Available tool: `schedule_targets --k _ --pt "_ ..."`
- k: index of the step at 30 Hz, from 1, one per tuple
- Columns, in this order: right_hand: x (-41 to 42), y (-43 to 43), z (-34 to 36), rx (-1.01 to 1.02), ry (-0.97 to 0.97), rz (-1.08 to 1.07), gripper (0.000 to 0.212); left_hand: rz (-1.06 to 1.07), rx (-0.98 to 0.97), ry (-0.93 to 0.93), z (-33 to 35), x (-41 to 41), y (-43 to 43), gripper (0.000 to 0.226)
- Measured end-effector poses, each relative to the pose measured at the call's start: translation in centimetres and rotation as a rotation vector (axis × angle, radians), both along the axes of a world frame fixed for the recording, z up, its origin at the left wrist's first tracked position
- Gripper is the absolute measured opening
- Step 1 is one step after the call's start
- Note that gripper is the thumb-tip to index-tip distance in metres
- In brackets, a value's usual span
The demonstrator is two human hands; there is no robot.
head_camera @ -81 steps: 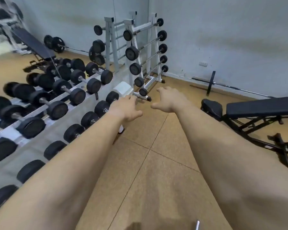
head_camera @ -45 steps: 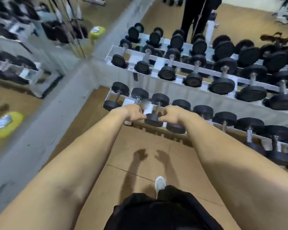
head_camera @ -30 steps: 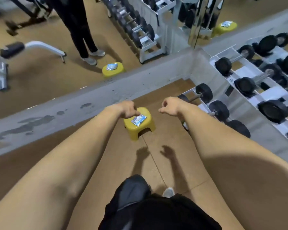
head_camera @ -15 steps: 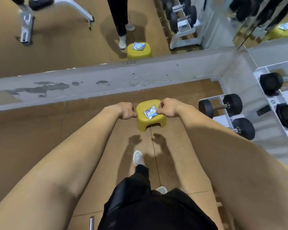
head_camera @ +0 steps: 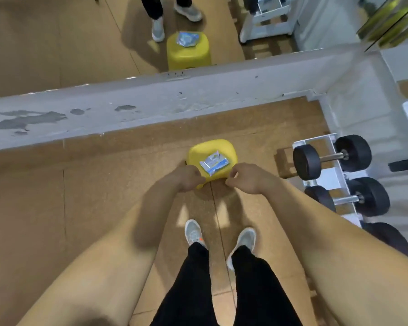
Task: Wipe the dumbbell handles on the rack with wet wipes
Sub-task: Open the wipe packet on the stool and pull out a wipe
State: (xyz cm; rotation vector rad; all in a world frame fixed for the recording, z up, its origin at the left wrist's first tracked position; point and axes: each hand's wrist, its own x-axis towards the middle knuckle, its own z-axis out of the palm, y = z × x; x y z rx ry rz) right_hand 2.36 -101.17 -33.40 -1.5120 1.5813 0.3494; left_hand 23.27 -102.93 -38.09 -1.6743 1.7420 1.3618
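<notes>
A tan tiled floor [head_camera: 57, 208] meets a scuffed grey ledge [head_camera: 151, 102] beneath a wall mirror [head_camera: 57, 43].

I see open floor [head_camera: 57, 208] lower left; the yellow stool [head_camera: 222, 147] stands centre, the dumbbell rack [head_camera: 325, 180] blocks the right edge.
</notes>
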Motion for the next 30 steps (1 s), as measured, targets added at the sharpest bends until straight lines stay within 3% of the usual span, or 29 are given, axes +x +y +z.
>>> schedule_targets --k 2,7,18,23,26,30 --pt "-0.5 -1.1 -3.1 0.026 -0.019 -0.013 0.036 0.076 0.014 0.048 -2.8 -0.7 -0.6 0.026" --pt "-1.9 -3.5 -12.2 0.07 -0.078 -0.066 0.033 0.217 0.045 0.096 -11.1 -3.0 -1.5 0.028" --pt "-4.9 -5.7 -38.3 0.078 -0.177 -0.301 0.022 0.475 0.049 0.18 -35.1 -7.9 -4.3 0.023" --pt "-5.2 -8.3 -46.8 -0.081 -0.24 -0.393 0.015 0.574 -0.132 0.198 -42.5 -7.6 -6.5 0.007" --pt "-5.4 -10.6 -49.8 -0.285 -0.26 -0.411 0.019 0.572 -0.322 0.225 -45.1 -7.6 -8.0 0.022" --pt "-5.5 -12.4 -52.6 -0.429 -0.231 -0.267 0.019 0.419 -0.484 0.172 -47.1 -8.3 -8.7 0.036"
